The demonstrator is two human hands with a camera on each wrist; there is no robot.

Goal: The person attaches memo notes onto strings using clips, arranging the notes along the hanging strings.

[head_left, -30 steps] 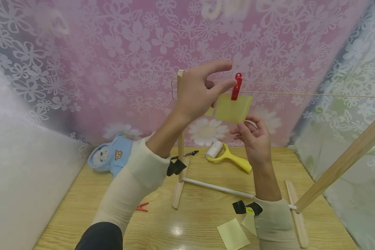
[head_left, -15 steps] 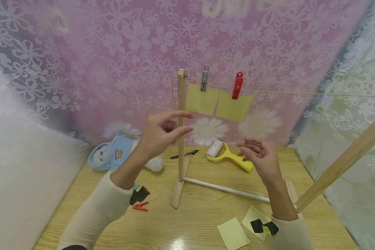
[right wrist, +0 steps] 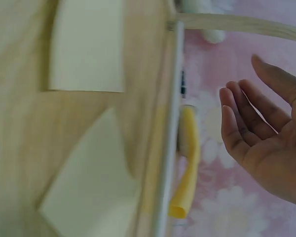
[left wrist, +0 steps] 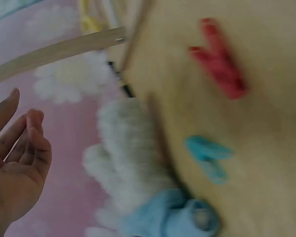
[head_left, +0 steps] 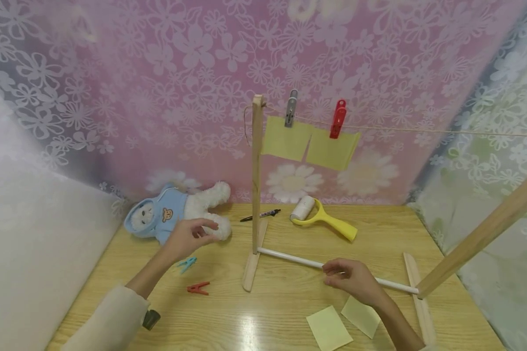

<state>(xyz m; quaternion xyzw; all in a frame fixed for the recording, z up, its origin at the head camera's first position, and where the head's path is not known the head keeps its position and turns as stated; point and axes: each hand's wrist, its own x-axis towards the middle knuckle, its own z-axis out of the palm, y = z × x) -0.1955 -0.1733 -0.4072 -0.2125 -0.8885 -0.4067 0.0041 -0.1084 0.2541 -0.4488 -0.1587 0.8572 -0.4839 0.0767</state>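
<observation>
Two yellow sticky notes hang side by side on a string (head_left: 421, 130). A grey clothespin (head_left: 291, 109) clips the left note (head_left: 285, 139), and a red clothespin (head_left: 338, 119) clips the right note (head_left: 331, 148). My left hand (head_left: 189, 240) is in the air with loosely bent fingers and holds nothing; near it on the table are a blue clothespin (head_left: 187, 264) and a coral-red clothespin (head_left: 198, 288). My right hand (head_left: 351, 280), also holding nothing, is above the white rod (head_left: 290, 257), close to two loose sticky notes (head_left: 329, 329) on the table.
A wooden post (head_left: 256, 170) carries the string on the left; another post (head_left: 483, 234) slants up at the right. Behind lie a plush toy in a blue hoodie (head_left: 169, 214), a black marker (head_left: 261, 215) and a yellow-handled lint roller (head_left: 334, 224).
My left hand has left the red clothespin and moved down and left. The right hand has let go of the hanging note and lowered toward the table. Both notes stay hanging.
</observation>
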